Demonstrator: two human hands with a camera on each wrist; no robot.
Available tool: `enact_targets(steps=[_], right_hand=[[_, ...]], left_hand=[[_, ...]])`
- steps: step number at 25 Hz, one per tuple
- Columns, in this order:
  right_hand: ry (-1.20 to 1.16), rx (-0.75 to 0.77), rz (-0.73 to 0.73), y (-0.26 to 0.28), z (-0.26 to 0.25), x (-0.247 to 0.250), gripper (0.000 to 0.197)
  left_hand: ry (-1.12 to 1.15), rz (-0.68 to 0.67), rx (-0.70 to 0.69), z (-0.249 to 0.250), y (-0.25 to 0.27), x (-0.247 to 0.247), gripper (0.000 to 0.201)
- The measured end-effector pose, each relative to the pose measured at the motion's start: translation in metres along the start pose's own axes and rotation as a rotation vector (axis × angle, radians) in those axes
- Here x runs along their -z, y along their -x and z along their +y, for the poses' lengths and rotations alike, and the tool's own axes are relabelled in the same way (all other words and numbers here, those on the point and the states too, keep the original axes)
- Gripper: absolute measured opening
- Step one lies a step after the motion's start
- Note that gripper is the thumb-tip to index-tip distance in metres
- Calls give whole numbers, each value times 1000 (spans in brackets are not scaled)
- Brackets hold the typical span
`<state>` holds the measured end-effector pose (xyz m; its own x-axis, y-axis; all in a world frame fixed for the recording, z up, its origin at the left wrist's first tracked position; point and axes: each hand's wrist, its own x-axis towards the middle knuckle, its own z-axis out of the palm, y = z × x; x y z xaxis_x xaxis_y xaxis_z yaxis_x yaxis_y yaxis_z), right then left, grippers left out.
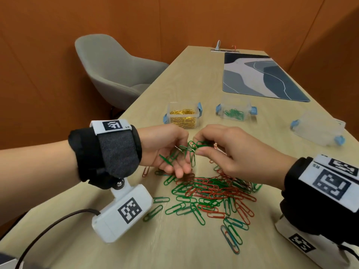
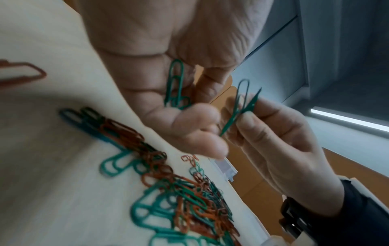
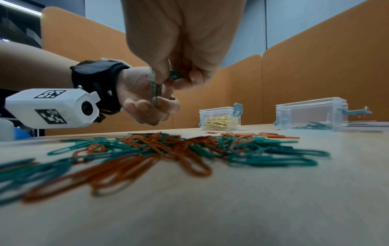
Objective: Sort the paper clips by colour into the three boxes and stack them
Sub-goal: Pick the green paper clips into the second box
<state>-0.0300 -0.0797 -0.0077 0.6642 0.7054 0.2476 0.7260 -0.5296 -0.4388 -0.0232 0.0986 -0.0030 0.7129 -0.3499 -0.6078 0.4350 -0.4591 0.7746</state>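
A mixed pile of green and red paper clips [image 1: 211, 193] lies on the wooden table [image 1: 174, 249] in front of me. Both hands hover above its far edge. My left hand [image 1: 167, 150] holds several green clips [image 2: 175, 86] in its curled fingers. My right hand [image 1: 219, 150] pinches a few green clips [image 2: 242, 103] between thumb and fingertips, right beside the left hand. Behind them stand three clear boxes with blue latches: one with gold clips [image 1: 183, 116], one with green clips [image 1: 235, 111], and one lying on its side [image 1: 318, 130] at the right.
A blue and grey desk mat [image 1: 260, 74] lies at the far right of the table. A grey chair [image 1: 114, 68] stands past the table's left edge. Orange partition walls enclose the space. A lone red clip [image 1: 145, 171] lies left of the pile.
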Motion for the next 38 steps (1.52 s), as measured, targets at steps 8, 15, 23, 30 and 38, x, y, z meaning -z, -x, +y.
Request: enact_targets(steps=[8, 15, 23, 30, 38], right_hand=[[-84, -23, 46, 5, -1, 5, 22], [2, -286, -336, 25, 1, 6, 33], [-13, -136, -300, 24, -22, 4, 41], [131, -178, -326, 13, -21, -11, 30], [75, -135, -383, 13, -30, -8, 50]], left_hand=[[240, -157, 68, 4, 9, -9, 46], [-304, 98, 40, -17, 40, 6, 35], [-940, 238, -189, -46, 60, 0, 40], [-1015, 239, -199, -48, 48, -10, 11], [31, -10, 45, -38, 43, 8, 18]])
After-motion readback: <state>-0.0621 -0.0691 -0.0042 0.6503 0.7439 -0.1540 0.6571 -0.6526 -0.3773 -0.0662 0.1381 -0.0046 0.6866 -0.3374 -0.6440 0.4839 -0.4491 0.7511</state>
